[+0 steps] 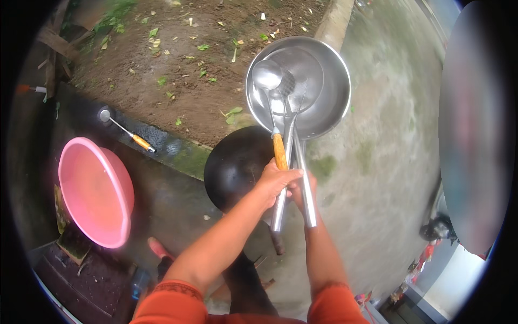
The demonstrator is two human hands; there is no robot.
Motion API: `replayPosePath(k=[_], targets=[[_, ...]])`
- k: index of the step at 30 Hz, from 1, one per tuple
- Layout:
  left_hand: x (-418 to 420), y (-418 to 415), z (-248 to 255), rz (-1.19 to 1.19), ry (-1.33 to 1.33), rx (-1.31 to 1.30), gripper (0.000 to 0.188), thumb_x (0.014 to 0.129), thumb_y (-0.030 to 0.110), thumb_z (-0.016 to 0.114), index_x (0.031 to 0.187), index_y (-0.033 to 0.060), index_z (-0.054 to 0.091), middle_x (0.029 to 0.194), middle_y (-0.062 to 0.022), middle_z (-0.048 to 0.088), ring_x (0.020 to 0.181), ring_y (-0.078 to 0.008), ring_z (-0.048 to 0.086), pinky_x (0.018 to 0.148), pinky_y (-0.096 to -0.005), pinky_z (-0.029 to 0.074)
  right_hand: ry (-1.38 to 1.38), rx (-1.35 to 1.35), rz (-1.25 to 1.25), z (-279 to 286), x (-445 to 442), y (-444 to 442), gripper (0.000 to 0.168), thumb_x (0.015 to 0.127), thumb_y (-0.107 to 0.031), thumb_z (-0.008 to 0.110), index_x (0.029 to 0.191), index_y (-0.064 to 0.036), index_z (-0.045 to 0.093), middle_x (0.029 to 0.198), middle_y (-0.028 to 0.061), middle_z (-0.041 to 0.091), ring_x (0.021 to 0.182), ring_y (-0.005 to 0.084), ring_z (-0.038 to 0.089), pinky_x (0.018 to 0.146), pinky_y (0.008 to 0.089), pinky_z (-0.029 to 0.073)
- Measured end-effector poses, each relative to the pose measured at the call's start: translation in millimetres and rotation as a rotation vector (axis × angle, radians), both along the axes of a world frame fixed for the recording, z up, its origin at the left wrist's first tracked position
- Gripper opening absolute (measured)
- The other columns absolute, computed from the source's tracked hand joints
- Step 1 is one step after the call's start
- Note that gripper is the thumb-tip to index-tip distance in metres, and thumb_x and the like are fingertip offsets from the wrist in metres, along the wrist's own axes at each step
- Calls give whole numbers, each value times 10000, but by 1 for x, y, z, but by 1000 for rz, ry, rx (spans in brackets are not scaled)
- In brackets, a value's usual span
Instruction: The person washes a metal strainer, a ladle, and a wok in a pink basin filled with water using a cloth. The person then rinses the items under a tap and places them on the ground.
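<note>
My left hand (277, 180) grips the wooden handle of a metal ladle (279, 152) together with a metal tube handle (289, 141). Partly hidden behind the handles, my right hand (298, 192) closes around a second metal tube handle (304, 178). The ladle's bowl and a round mesh strainer (309, 77) lie over a wide stainless steel basin (338, 95). Which tube belongs to the strainer is hard to tell. Below and left of the basin is a black wok (238, 166), partly covered by my left forearm; a brown handle (277, 241) shows below my hands.
A pink plastic basin (95, 190) leans at the left. Another utensil with a wooden handle (141, 141) lies on the wet concrete ledge (174, 150). Beyond it is a soil bed (194, 89) with vegetable scraps. Concrete ground (376, 174) extends to the right.
</note>
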State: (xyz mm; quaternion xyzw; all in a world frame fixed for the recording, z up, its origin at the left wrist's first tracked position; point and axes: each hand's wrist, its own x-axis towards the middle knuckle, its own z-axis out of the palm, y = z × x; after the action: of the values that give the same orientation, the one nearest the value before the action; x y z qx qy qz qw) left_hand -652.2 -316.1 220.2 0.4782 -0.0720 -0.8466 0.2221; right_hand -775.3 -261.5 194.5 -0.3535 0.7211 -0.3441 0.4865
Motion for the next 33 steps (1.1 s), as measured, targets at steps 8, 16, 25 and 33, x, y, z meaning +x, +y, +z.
replayPosePath(k=[8,16,25,33], targets=[[54,11,79,215,-204,10,457,679,-13,645,1084,-18,433,880,-148,565,720,-219,601,608,-343,521,-41,-4,1,3,38,38,208,922,-201,474,974,-25,571,853,53,594,763,132,579,651,280,495],[228,133,103,561,256,-53,534,741,-108,524,1252,-8,406,983,-157,607,891,-256,626,796,-363,527,-8,-59,280,97,195,67,231,870,-54,577,1054,58,496,715,46,575,603,99,541,512,229,436],[464,334,115,971,333,39,661,716,-80,591,1304,135,380,945,-168,598,862,-260,611,763,-381,524,-131,264,552,99,375,137,137,804,-48,640,873,12,537,599,42,540,431,92,479,379,240,365],[590,401,19,1112,24,215,325,717,-59,559,1034,1,523,849,-141,604,773,-249,611,716,-378,525,-42,384,601,140,488,193,123,828,-85,613,781,-6,531,593,48,535,420,114,486,382,242,353]])
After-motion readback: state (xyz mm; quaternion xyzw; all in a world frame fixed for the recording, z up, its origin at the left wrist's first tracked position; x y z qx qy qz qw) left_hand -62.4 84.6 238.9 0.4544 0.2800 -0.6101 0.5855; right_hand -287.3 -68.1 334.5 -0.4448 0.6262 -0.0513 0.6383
